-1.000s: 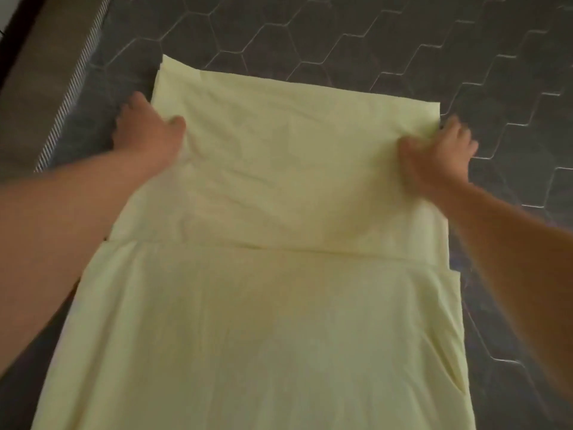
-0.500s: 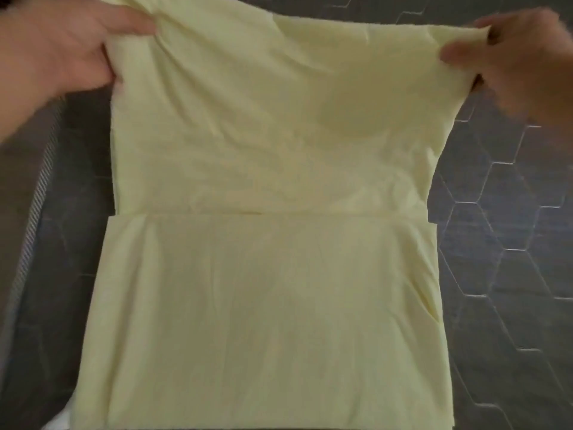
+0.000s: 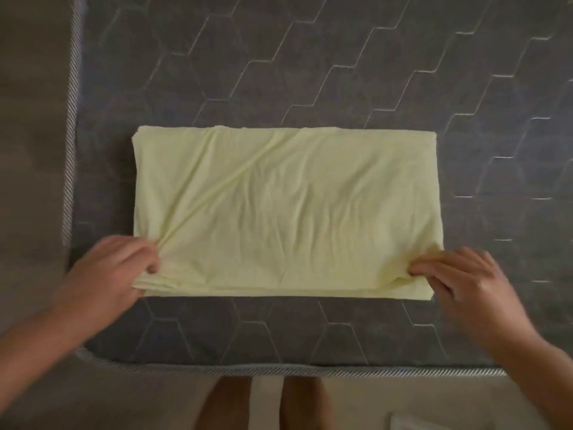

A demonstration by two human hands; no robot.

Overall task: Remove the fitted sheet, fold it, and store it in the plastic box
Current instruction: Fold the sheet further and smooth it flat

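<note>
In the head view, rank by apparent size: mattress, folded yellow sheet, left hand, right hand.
1. mattress, the largest
2. folded yellow sheet
3. left hand and right hand: they look alike, so unranked; each grips a near corner of the sheet.

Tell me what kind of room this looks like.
Probably a bedroom: a bare dark grey hexagon-quilted mattress with striped edge piping, and a pale yellow folded fabric sheet lying on it.
</note>
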